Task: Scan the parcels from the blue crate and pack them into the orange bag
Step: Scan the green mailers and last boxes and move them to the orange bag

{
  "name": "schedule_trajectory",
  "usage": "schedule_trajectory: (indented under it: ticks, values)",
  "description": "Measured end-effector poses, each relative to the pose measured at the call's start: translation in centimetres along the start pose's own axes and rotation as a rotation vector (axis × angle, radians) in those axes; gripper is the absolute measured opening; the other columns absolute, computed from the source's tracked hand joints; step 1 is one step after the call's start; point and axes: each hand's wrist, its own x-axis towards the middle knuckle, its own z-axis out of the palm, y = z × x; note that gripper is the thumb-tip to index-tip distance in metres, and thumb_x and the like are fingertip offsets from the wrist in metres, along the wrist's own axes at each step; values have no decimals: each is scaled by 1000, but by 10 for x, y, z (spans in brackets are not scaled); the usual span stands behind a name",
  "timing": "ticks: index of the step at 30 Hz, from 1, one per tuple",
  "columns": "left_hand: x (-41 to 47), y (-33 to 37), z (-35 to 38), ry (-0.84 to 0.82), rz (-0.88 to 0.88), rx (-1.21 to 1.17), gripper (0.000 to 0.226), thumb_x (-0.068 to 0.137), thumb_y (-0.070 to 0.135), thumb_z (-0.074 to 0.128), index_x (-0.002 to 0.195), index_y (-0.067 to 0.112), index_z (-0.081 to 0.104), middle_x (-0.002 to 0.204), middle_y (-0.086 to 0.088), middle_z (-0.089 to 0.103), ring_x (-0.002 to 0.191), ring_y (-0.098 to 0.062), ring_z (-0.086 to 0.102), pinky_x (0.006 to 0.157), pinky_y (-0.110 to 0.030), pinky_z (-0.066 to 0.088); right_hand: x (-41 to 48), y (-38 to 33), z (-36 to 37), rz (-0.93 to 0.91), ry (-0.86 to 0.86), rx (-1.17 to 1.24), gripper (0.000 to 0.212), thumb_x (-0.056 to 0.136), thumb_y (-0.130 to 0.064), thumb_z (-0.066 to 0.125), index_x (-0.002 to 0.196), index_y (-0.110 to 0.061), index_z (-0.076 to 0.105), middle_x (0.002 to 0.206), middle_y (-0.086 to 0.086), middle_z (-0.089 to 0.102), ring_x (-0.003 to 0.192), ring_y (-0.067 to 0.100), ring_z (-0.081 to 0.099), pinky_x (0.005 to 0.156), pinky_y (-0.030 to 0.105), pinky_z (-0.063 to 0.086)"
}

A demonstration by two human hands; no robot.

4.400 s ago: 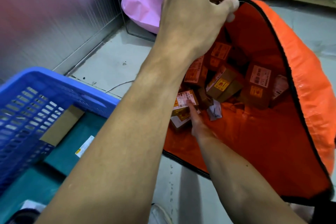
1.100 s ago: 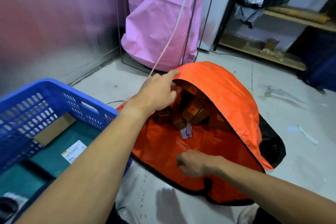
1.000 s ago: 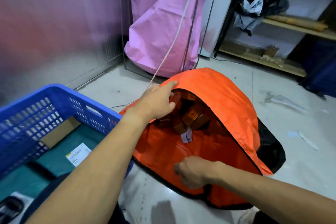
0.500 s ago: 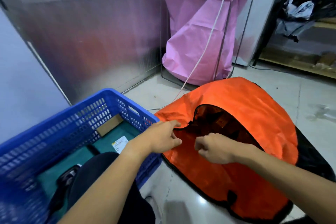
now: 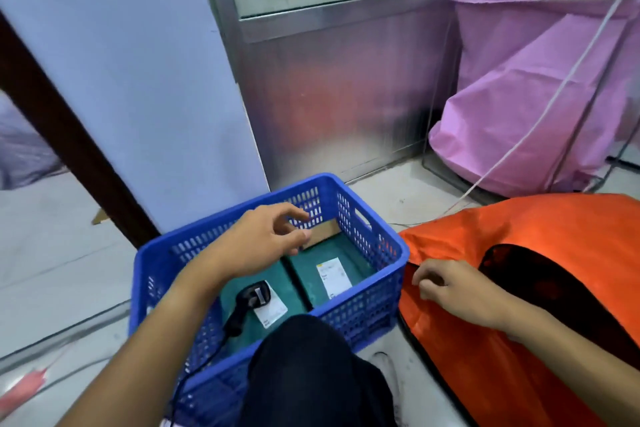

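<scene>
Head view: green parcel (image 5: 308, 270) lies flat, long axis pointing away.

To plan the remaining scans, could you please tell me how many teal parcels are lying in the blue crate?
2: one teal parcel lies under the scanner; the other parcel lies beside it, nearer the orange bag. The knee may hide more.

Both bare forearms reach forward. The left hand (image 5: 263, 243) hovers palm down, fingers loosely curled, holding nothing. The right hand (image 5: 450, 291) sits palm down, fingers curled under; grip unclear.

Pale floor (image 5: 52, 253), metal wall panel (image 5: 346, 97)
</scene>
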Motion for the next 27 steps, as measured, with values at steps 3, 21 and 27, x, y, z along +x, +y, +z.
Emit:
schedule_trajectory:
  ticks: [3, 21, 27]
  values:
    - [-17, -31, -14, 20, -27, -21, 20, 95, 31, 72, 114, 27, 68, 92, 6, 81, 82, -12, 78, 98, -42, 56, -2, -15, 4, 2, 26, 51, 16, 90, -18, 64, 85, -32, 68, 75, -17, 73, 78, 5, 69, 85, 37, 54]
    - [-1, -296, 46, -60, -716, -48, 30, 104, 39, 56, 88, 15, 63, 90, -8, 61, 82, -24, 55, 72, -32, 41, 110, -96, 120, -43, -115, 194, 25, 91, -6, 65, 75, -24, 70, 67, -11, 72, 67, 7, 68, 76, 30, 54]
    - [28, -348, 80, -94, -861, -234, 39, 102, 46, 59, 97, 8, 64, 82, -8, 64, 62, -17, 58, 56, -25, 38, 177, -104, 187, 43, -187, 332, 25, 95, -10, 62, 75, -20, 71, 69, -2, 74, 63, 10, 69, 75, 33, 56]
